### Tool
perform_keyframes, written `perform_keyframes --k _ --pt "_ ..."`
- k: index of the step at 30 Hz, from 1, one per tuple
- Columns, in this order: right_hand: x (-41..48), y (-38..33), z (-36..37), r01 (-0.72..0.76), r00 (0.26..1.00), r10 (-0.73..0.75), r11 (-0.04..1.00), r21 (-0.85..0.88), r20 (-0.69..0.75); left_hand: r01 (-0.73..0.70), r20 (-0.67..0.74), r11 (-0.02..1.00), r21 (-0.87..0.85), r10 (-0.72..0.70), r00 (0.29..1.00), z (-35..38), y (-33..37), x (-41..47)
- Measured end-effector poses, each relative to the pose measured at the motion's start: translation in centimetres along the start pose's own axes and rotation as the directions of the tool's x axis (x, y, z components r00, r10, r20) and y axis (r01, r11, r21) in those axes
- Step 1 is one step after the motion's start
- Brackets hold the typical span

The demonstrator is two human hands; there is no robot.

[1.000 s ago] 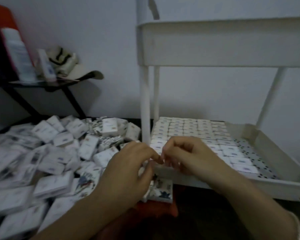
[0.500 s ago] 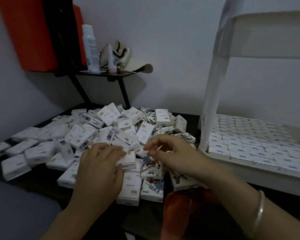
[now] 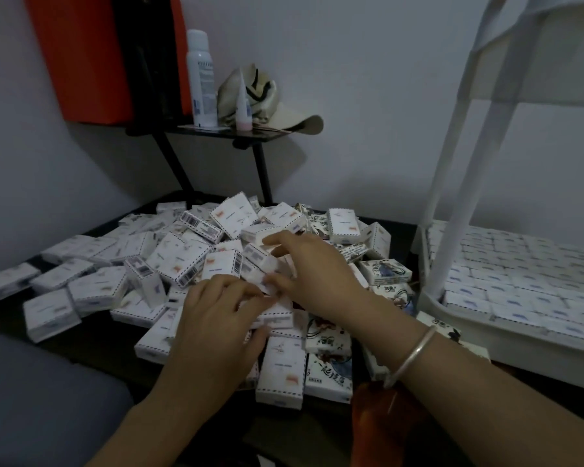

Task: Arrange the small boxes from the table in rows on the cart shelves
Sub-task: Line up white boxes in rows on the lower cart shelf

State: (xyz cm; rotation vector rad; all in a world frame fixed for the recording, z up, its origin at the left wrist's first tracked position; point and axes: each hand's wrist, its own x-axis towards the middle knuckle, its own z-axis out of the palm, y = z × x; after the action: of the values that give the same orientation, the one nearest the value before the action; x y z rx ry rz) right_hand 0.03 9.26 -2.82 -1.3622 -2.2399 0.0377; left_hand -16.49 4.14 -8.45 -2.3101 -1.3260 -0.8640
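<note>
Pinched by the left hand (image 3: pixel 216 321) and right hand (image 3: pixel 314 274), small boxes (image 3: pixel 258 264) should be stacked squarely before lifting.

left hand (image 3: pixel 216 320), right hand (image 3: pixel 316 269), fingers curled

Small boxes (image 3: pixel 231 219) lie heaped across the worktop (image 3: pixel 95 345). The left hand (image 3: pixel 216 328) and right hand (image 3: pixel 314 274) sit side by side on the heap's near middle. Behind the heap, a stand (image 3: pixel 261 173) carries a spray can (image 3: pixel 201 79), a small bottle (image 3: pixel 241 106) and a cap (image 3: pixel 284 114). To the right, the cart shelf (image 3: pixel 533 352) holds rows of boxes (image 3: pixel 506 264).
</note>
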Motion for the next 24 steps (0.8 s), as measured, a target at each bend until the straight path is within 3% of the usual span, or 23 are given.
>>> perform_keyframes --k 5,9,13,17,20,24 --pt "-1.1 1.6 -0.6 0.012 0.988 -0.007 0.999 0.033 -0.153 -0.01 -0.034 0.993 -0.121 0.006 0.999 -0.5 0.3 -0.2" --pt "-3.2 2.2 -3.1 0.065 0.96 -0.057 0.998 0.018 -0.276 0.015 -0.057 0.944 -0.328 -0.036 0.998 -1.2 1.5 0.1" --pt "-7.0 3.8 -5.7 0.065 0.972 0.01 0.948 0.312 -0.233 0.137 0.025 0.749 -0.648 -0.159 0.987 -2.6 4.2 1.6" --pt "-11.6 5.8 -8.6 0.061 0.963 0.075 0.873 0.483 -0.258 0.108 0.049 0.589 -0.801 -0.115 0.992 -2.7 8.2 3.9" --pt "-15.1 7.4 -11.3 0.021 0.935 0.204 0.783 0.622 -0.289 0.097 0.067 0.474 -0.875 -0.081 0.994 -2.1 11.2 5.7" --pt "-19.3 9.9 -14.4 -0.014 0.831 0.315 0.836 0.549 -0.459 0.133 0.14 0.351 -0.927 -0.005 0.99 -0.9 15.7 8.3"
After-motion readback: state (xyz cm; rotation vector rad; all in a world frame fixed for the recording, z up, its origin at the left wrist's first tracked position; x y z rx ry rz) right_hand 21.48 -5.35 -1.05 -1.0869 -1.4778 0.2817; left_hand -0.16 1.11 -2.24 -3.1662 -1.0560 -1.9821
